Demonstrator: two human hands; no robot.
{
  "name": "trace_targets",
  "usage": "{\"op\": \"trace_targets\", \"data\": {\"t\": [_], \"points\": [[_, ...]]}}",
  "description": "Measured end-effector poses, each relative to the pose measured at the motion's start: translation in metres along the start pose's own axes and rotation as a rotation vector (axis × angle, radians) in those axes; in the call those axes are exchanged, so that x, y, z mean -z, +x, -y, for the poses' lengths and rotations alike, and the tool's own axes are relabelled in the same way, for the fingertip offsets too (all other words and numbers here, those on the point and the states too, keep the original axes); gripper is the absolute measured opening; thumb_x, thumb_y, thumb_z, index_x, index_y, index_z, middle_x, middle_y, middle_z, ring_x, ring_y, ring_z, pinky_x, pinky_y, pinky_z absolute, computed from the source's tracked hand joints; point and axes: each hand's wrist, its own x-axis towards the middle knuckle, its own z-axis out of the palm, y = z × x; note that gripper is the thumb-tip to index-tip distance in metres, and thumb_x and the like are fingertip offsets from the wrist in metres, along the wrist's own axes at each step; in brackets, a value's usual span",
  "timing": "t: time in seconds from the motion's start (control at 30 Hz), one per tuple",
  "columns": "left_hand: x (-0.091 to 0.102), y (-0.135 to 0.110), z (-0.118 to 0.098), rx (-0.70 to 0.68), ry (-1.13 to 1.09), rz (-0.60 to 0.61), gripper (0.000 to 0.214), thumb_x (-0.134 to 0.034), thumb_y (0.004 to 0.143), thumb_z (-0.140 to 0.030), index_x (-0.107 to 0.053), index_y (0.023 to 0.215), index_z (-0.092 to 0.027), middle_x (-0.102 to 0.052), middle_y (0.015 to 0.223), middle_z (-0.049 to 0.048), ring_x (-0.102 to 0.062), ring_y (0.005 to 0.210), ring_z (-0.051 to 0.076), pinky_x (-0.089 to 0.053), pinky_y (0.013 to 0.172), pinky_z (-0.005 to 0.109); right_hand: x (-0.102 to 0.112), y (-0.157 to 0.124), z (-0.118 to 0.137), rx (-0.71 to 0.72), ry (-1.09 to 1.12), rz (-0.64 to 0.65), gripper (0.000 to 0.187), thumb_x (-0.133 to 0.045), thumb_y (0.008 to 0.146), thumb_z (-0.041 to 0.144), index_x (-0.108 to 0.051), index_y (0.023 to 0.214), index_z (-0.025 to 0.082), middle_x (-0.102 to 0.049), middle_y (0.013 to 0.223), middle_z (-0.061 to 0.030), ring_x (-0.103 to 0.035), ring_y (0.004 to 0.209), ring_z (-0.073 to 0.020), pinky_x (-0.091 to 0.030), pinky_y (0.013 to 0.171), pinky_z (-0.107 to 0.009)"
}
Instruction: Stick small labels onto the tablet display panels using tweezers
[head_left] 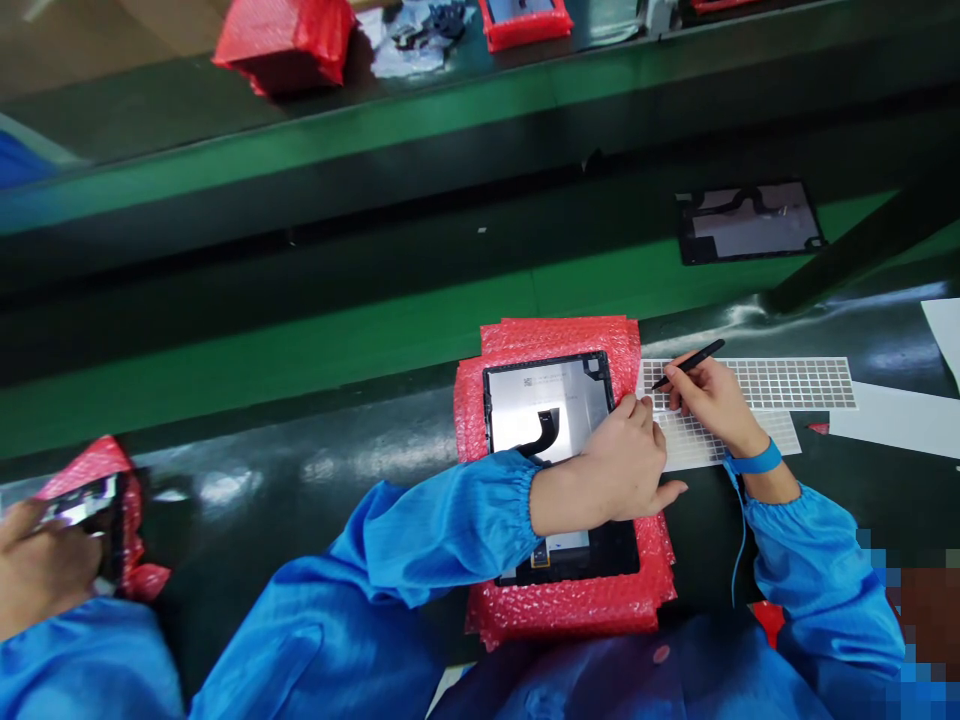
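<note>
Right hand (712,402) closed around a black pen-like tool (694,362), whose tip meets the left end of a gridded sheet (799,383). A second sheet (776,433) beside it is partly covered. Left hand (626,458): thumb spread, fingertips at the same end; whether they pinch anything cannot be told. The left sleeve (454,525) and wrist hide the middle of a display panel (566,395) on red bubble wrap (562,612), upon the desk (255,545). A co-worker's hand (45,565) is cut off at far left.

A red-wrapped stack (300,40) sits beside crumpled plastic (405,60) on a shelf (450,93).
</note>
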Motion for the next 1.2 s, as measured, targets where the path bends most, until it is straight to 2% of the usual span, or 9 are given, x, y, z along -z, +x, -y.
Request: {"op": "trace_targets", "data": {"t": [0.47,0.6,0.7,0.8,0.9,0.97,1.03,1.2], "points": [[0.0,0.001,0.0,0.006,-0.013,0.011,0.08,-0.047,0.103,-0.073,-0.081,0.122,-0.004,-0.077,0.128,0.0253,-0.065,0.129,0.041,-0.038,0.11,0.05,-0.002,0.001,-0.001,-0.037,0.078,-0.011,0.049,-0.076,0.094,0.07,-0.067,0.097,0.022,-0.076,0.076,-0.0038,-0.066,0.051,-0.0147,-0.052,0.044,-0.026],[0.004,0.004,0.003,-0.002,-0.037,0.028,0.079,-0.048,0.103,-0.073,-0.081,0.12,-0.003,-0.078,0.122,0.0269,-0.067,0.125,0.039,-0.039,0.112,0.049,-0.001,0.003,0.002,-0.056,0.149,-0.03,0.054,-0.079,0.088,0.074,-0.065,0.095,0.023,-0.074,0.071,-0.0021,-0.065,0.049,-0.0149,-0.049,0.042,-0.025],[0.018,-0.003,0.005,-0.048,-0.088,-0.056,0.073,-0.05,0.105,-0.07,-0.078,0.122,-0.006,-0.077,0.125,0.0232,-0.069,0.119,0.035,-0.039,0.116,0.048,0.002,0.003,0.01,-0.062,0.186,-0.031,0.057,-0.08,0.085,0.078,-0.065,0.095,0.023,-0.074,0.069,-0.0012,-0.067,0.05,-0.0158,-0.051,0.044,-0.026],[0.038,-0.026,0.001,-0.117,-0.152,-0.209,0.062,-0.052,0.107,-0.063,-0.076,0.123,-0.008,-0.075,0.129,0.0193,-0.067,0.12,0.032,-0.043,0.115,0.046,0.004,-0.002,0.024,-0.012,0.207,-0.05,0.052,-0.079,0.088,0.075,-0.065,0.093,0.025,-0.073,0.066,0.0006,-0.068,0.051,-0.0165,-0.055,0.049,-0.028],[0.049,-0.059,-0.007,-0.162,-0.264,-0.287,0.053,-0.051,0.11,-0.056,-0.076,0.113,-0.009,-0.075,0.105,0.0122,-0.068,0.1,0.027,-0.054,0.094,0.039,0.001,-0.012,0.041,0.053,0.242,-0.063,0.045,-0.075,0.095,0.07,-0.063,0.093,0.027,-0.071,0.064,0.0027,-0.068,0.049,-0.0176,-0.058,0.052,-0.032],[0.045,-0.077,-0.012,-0.127,-0.314,-0.328,0.048,-0.048,0.111,-0.051,-0.075,0.106,-0.011,-0.072,0.09,0.0077,-0.067,0.086,0.024,-0.055,0.078,0.038,-0.006,-0.019,0.052,0.07,0.274,-0.042,0.041,-0.072,0.098,0.067,-0.063,0.093,0.027,-0.071,0.065,0.0027,-0.069,0.05,-0.0181,-0.06,0.053,-0.033],[0.033,-0.089,-0.014,-0.029,-0.301,-0.376,0.044,-0.045,0.112,-0.045,-0.074,0.107,-0.011,-0.07,0.085,0.0066,-0.067,0.08,0.024,-0.056,0.072,0.039,-0.016,-0.026,0.061,0.059,0.296,0.0,0.041,-0.071,0.099,0.066,-0.063,0.093,0.027,-0.072,0.065,0.0022,-0.071,0.052,-0.0187,-0.061,0.053,-0.033],[0.007,-0.096,-0.011,0.223,-0.255,-0.364,0.043,-0.048,0.111,-0.037,-0.062,0.136,-0.006,-0.074,0.103,0.0128,-0.071,0.092,0.029,-0.062,0.076,0.043,-0.039,-0.033,0.069,0.023,0.306,0.067,0.044,-0.073,0.098,0.068,-0.06,0.096,0.026,-0.074,0.064,0.0023,-0.074,0.053,-0.019,-0.063,0.053,-0.031]]}}
